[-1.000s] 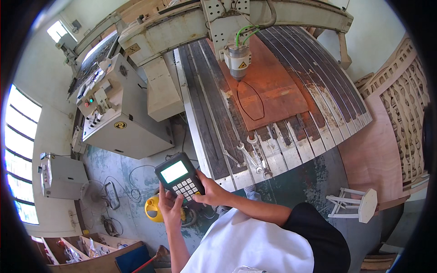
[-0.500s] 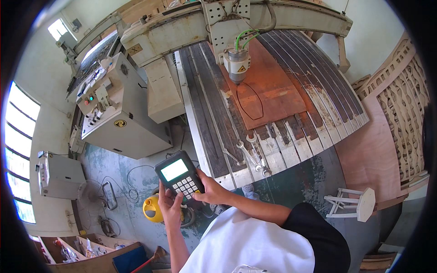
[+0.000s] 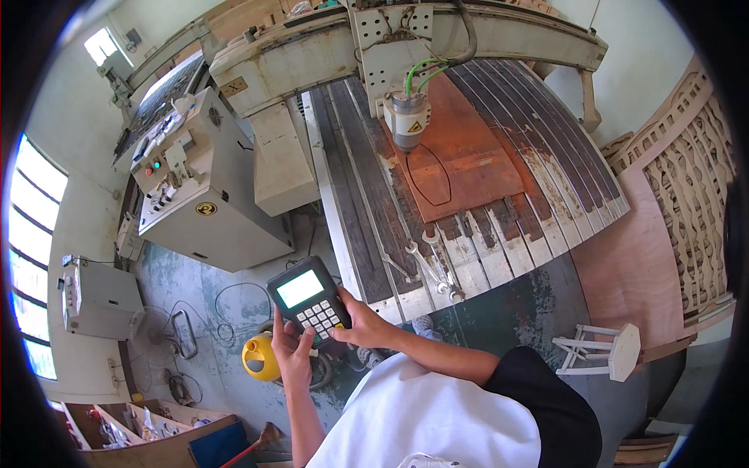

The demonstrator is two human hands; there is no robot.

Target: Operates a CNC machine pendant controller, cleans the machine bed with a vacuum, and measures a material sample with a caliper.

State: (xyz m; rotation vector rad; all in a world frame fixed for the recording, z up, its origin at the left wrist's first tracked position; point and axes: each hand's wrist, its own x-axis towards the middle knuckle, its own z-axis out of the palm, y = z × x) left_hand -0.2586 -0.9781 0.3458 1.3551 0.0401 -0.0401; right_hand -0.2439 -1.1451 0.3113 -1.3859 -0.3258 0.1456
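Note:
In both hands I hold a black handheld controller (image 3: 275, 273) with a lit screen and white keys. My left hand (image 3: 293, 351) grips its lower left side, thumb on the bottom keys. Around the right side wraps my right hand (image 3: 363, 324), its thumb by a yellow key at the lower right corner. Beyond stands a CNC router's slotted bed (image 3: 355, 195), bearing a reddish-brown board (image 3: 468, 175). A spindle (image 3: 406, 121) with green hoses hangs over the board, its tip near the top of a dark leaf-shaped outline (image 3: 431, 183).
Several wrenches (image 3: 437, 269) lie on the bed's near edge. A grey control cabinet (image 3: 218, 222) stands left of the bed. On the floor are a yellow rounded machine (image 3: 259, 359), cables and a fan (image 3: 152, 335). A white stool (image 3: 624, 352) and cut wooden panels (image 3: 690, 179) are at right.
The gantry and spindle have shifted slightly nearer to me along the bed. My hands keep the same hold on the controller.

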